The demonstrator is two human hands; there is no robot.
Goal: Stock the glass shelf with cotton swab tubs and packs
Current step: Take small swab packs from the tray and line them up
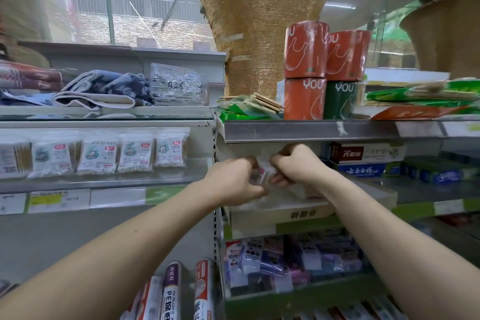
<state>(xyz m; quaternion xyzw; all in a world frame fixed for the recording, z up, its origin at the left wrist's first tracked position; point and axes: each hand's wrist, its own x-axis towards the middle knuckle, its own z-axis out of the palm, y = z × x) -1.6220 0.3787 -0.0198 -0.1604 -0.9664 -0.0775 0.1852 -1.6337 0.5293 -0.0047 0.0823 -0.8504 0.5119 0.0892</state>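
Observation:
Both of my hands reach into the middle bay of the shelving, just under a metal shelf edge. My left hand (233, 179) and my right hand (293, 163) each grip a small clear cotton swab pack (263, 175) with a pink label, held between them; motion blur hides its details. Under the hands lies a blurred white heap of more packs (280, 199) in a cardboard tray (298, 215). On the glass shelf (104, 182) to the left stands a row of several cotton swab packs (135, 156), upright and facing out.
Folded towels (98, 91) and a clear bag lie on the top left shelf. Orange and green rolls (306, 73) stand on the metal shelf (311, 130) above my hands. Toothpaste boxes (363, 161) fill the right shelf. Plastic wrap rolls (171, 293) and packets sit below.

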